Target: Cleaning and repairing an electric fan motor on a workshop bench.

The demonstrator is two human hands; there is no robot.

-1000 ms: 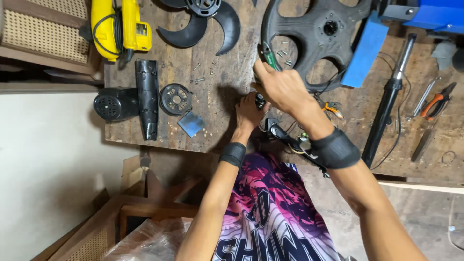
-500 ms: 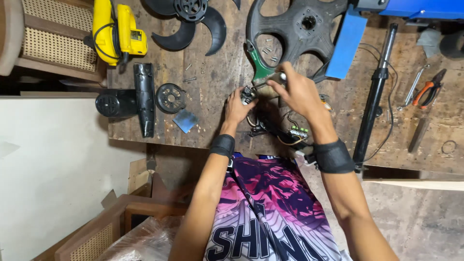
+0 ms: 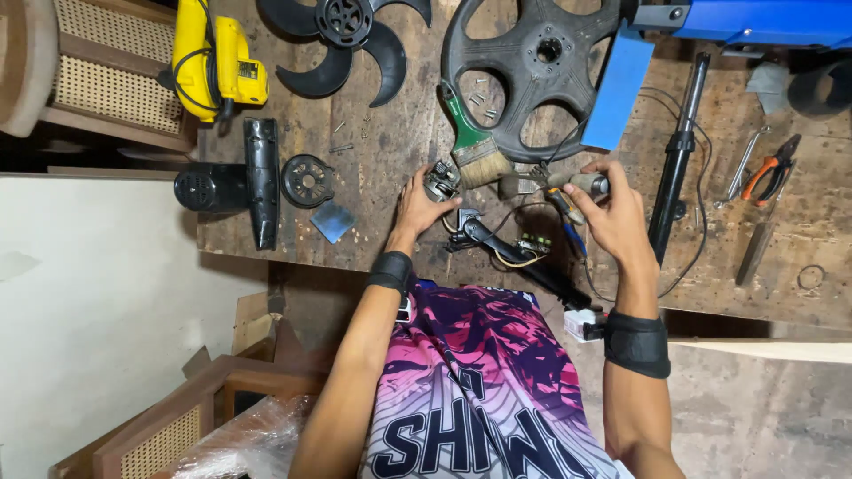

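The left hand (image 3: 417, 206), near the middle of the frame, is curled around a small grey motor part (image 3: 441, 180), its fingers closed on the piece just above the tabletop (image 3: 390, 133). The right hand (image 3: 614, 213), to the right of centre, is closed around the handle of a slim tool (image 3: 581, 184) that points left toward the motor part; the hand's grip is firm, with the thumb on top. Between the two hands lie a paintbrush (image 3: 472, 146) with a green handle and pale bristles, a screwdriver (image 3: 564, 206) with a blue and orange handle, and a black stalk (image 3: 524, 262) trailing yellow and black wires.

In the upper middle of the frame a black spoked fan guard ring (image 3: 532, 71) rests on the wood, with a black fan blade (image 3: 346, 35) to its left. A yellow power drill (image 3: 209, 62) sits in the upper left. Below it stand a black housing (image 3: 211, 188), a long black cover (image 3: 263, 182) and a round black cap (image 3: 307, 180). At the right a black tube (image 3: 679, 151) lies near orange-handled pliers (image 3: 770, 168).
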